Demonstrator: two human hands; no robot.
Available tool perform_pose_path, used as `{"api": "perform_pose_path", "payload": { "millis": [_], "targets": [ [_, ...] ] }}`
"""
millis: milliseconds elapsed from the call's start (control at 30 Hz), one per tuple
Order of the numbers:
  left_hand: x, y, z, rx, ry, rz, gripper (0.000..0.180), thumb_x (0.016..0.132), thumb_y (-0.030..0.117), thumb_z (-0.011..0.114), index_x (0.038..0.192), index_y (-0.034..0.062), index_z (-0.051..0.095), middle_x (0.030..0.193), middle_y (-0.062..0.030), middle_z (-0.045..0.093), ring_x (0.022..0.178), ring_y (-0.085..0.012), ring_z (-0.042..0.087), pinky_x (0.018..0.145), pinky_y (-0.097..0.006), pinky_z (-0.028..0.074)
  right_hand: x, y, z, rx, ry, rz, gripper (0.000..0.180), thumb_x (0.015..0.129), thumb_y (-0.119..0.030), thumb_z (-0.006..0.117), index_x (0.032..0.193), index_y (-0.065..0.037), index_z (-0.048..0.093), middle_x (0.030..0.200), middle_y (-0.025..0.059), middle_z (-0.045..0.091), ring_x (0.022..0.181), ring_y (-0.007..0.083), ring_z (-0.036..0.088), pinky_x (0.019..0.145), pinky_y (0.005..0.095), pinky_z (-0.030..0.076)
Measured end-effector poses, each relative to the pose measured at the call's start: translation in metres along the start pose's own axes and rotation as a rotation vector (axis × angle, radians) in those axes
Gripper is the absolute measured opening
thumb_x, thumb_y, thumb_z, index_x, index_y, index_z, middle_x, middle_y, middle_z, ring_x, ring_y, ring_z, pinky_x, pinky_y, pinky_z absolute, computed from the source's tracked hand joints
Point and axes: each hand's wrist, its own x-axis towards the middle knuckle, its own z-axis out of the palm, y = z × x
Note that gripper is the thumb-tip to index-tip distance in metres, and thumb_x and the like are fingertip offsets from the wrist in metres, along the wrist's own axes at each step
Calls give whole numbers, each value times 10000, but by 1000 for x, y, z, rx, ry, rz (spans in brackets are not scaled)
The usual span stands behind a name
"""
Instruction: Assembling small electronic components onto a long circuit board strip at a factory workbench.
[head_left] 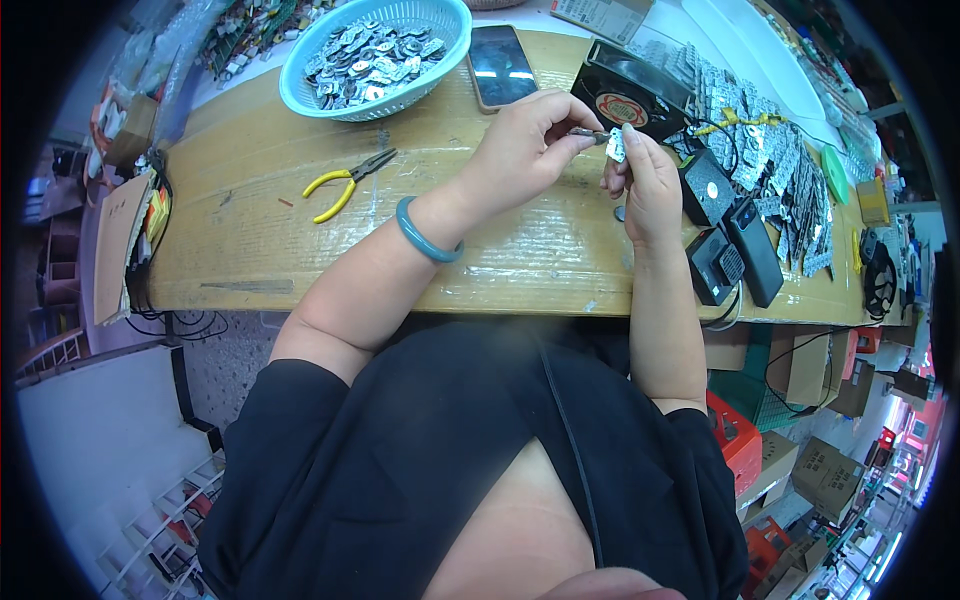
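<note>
Both hands pinch small metal parts, meeting just in front of the black fan (628, 97).

Left hand (522, 148) grips a thin dark metal piece (588, 133); right hand (650, 185) clamps a small silver plate (616, 148), the two parts touching. Blue basket (372, 60) and yellow-handled pliers (347, 182) lie well left of the fan.

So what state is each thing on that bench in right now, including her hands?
Left hand: pinching a thin dark tool.
Right hand: holding a small metal piece upright.
Yellow-handled pliers: lying unused, jaws shut.
Blue basket: part full of small metal pieces.
Phone: flat, screen dark.
Black fan: tilted; cannot tell if spinning.
Green bangle: on the left wrist.
</note>
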Motion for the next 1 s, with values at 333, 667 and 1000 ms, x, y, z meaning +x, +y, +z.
{"api": "perform_pose_path", "payload": {
  "millis": [333, 667, 1000],
  "targets": [
    [3, -10, -16, -149, -208, -167, 132, 858, 63, 599, 974, 2, 602, 848, -24, 587, 752, -83, 546, 681, -233, 453, 0, 1, 0, -103, -14, -47, 282, 962, -278, 495, 790, -70, 574, 629, -14, 506, 536, 56, 483, 492, 184, 364],
    [-1, -4, -15, -291, -396, -157, 108, 887, 71, 577, 979, 15, 584, 977, -23, 587, 914, -104, 551, 824, -257, 448, -4, 3, 9, -298, -60, -161, 278, 967, -249, 495, 800, -55, 603, 660, -42, 503, 556, 26, 448, 496, 180, 355],
    [17, -10, -115, 538, 448, 39, 140, 816, 116, 652, 926, 30, 668, 804, -42, 625, 697, -97, 593, 627, -255, 491, 6, 0, -3, 0, 221, -127, 343, 976, -274, 468, 693, -80, 487, 573, 0, 441, 502, 86, 403, 515, 248, 364]
  ]
}}
